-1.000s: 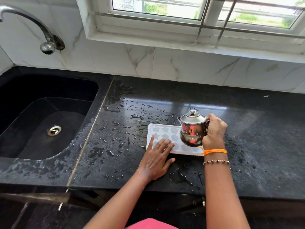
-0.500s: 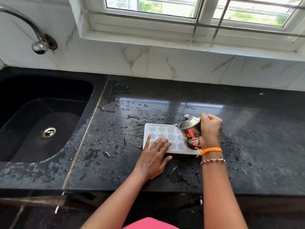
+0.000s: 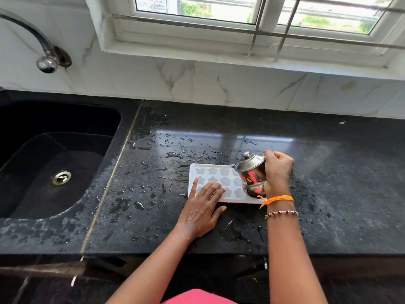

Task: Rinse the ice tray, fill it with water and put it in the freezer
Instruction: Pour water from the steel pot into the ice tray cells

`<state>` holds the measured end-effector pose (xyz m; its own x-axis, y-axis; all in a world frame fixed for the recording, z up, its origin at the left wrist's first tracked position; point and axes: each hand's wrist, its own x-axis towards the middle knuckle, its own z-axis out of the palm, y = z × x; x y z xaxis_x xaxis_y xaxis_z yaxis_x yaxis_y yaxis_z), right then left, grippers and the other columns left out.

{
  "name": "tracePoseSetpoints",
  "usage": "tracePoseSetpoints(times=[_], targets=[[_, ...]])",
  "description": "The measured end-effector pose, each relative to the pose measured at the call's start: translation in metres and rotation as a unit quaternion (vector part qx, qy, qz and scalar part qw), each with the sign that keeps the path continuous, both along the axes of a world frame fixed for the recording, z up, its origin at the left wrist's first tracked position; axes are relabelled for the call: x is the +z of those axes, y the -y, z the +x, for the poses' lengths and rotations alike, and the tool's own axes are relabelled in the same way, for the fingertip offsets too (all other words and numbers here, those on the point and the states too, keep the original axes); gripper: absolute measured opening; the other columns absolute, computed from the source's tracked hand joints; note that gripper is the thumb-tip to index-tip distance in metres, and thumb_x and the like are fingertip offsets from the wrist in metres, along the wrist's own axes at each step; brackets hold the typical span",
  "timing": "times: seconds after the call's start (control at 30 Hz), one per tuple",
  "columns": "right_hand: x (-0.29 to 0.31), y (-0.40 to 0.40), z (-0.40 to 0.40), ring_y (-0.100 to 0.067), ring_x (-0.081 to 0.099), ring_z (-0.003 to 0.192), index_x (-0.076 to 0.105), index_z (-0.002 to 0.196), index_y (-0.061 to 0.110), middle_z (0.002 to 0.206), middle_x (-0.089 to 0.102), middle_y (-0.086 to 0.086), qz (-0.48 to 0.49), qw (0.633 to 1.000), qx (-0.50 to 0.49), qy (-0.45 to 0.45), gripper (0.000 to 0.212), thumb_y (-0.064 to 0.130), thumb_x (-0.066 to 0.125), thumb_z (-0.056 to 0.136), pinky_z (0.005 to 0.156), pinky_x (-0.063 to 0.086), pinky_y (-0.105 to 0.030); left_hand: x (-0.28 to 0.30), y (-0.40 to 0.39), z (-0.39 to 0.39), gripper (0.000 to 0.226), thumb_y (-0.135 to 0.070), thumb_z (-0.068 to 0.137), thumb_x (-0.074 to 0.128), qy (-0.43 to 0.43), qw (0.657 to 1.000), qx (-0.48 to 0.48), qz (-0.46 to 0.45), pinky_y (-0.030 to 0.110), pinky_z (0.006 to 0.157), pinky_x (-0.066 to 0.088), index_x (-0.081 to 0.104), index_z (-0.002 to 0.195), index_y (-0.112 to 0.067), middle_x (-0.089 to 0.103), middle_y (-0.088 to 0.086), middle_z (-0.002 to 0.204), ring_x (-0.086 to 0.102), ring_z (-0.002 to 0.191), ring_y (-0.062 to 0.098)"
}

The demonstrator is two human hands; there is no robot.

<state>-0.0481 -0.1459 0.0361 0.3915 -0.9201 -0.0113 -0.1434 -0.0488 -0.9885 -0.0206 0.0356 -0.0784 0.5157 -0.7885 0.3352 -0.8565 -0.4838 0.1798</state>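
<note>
Left fingers (image 3: 213, 189): straight and spread, lying flat on the near left part of the ice tray (image 3: 215, 175); they hold nothing.
Left hand (image 3: 202, 210): palm down, its heel on the tabletop (image 3: 328, 183) just in front of the ice tray, thumb stretched along the tray's near edge.
Right fingers (image 3: 271, 156): curled round the handle side of a small steel pot (image 3: 252, 174).
Right hand (image 3: 278, 172): at the right end of the ice tray, holding the pot tipped with its spout toward the tray's far right corner; whether water runs out cannot be told.
Steel pot: lidded with a knob on top, shiny, a round sticker on its belly, above the right end of the ice tray.
Wrist: an orange thread (image 3: 276, 199) and a bead bracelet (image 3: 281, 213) on the right arm, nearer than the ice tray.
Ice tray: white, flat on the tabletop, with flower-shaped cells; its right end is hidden behind the pot.
Tabletop: black stone, wet with drops and small puddles to the left of and behind the ice tray.
Sink (image 3: 32, 172): black, well to the left of the ice tray, with a metal drain (image 3: 61, 177).
Tap (image 3: 47, 62): on the tiled wall above the sink.
Window (image 3: 252, 14): above the wall behind the ice tray.
</note>
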Motion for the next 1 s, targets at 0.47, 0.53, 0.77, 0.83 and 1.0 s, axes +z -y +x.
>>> tracePoseSetpoints(times=[0.47,0.53,0.77,0.83,1.0], targets=[[0.005,0.002,0.0,-0.01,0.027,0.043,0.033,0.044,0.019,0.032,0.025,0.015,0.075,0.996,0.003,0.054,0.041,0.003,0.051,0.077,0.048,0.027,-0.02,0.001,-0.001,-0.001,0.046,-0.046,0.093,0.038,0.001,1.0,0.002,-0.004,0.052,0.112,0.009,0.052,0.127,-0.019,0.055,-0.001,0.13,0.051,0.123,0.021],[0.006,0.001,-0.002,-0.006,0.028,0.037,0.033,0.046,0.018,0.033,0.027,0.015,0.107,0.991,0.0,0.084,0.041,0.0,0.051,0.079,0.042,0.028,-0.015,0.001,-0.001,-0.001,0.046,-0.046,0.093,0.038,0.002,1.0,0.004,-0.004,0.053,0.112,0.009,0.053,0.126,-0.019,0.056,-0.001,0.129,0.051,0.122,0.02],[0.014,-0.004,-0.008,-0.005,0.032,0.031,0.033,0.052,0.014,0.035,0.032,0.01,0.208,0.964,-0.026,0.166,0.035,-0.003,0.047,0.079,0.038,0.032,-0.01,0.001,-0.001,-0.001,0.042,-0.045,0.092,0.039,0.009,1.0,0.003,-0.013,0.054,0.113,0.009,0.051,0.127,-0.025,0.056,-0.003,0.126,0.052,0.119,0.02],[0.016,-0.004,-0.01,-0.006,0.032,0.032,0.035,0.053,0.013,0.04,0.033,0.005,0.216,0.962,-0.033,0.165,0.033,-0.002,0.049,0.079,0.038,0.033,-0.01,0.001,-0.001,-0.001,0.042,-0.045,0.092,0.039,0.015,1.0,0.009,-0.014,0.055,0.113,0.009,0.053,0.126,-0.025,0.057,-0.002,0.125,0.052,0.118,0.02],[0.02,-0.008,-0.012,-0.003,0.031,0.028,0.031,0.052,0.014,0.031,0.031,0.012,0.193,0.967,-0.023,0.166,0.036,-0.004,0.045,0.08,0.036,0.03,-0.008,0.002,-0.001,-0.002,0.04,-0.047,0.09,0.039,0.029,0.999,0.034,-0.021,0.054,0.113,0.009,0.06,0.113,-0.022,0.058,0.0,0.119,0.053,0.113,0.021]])
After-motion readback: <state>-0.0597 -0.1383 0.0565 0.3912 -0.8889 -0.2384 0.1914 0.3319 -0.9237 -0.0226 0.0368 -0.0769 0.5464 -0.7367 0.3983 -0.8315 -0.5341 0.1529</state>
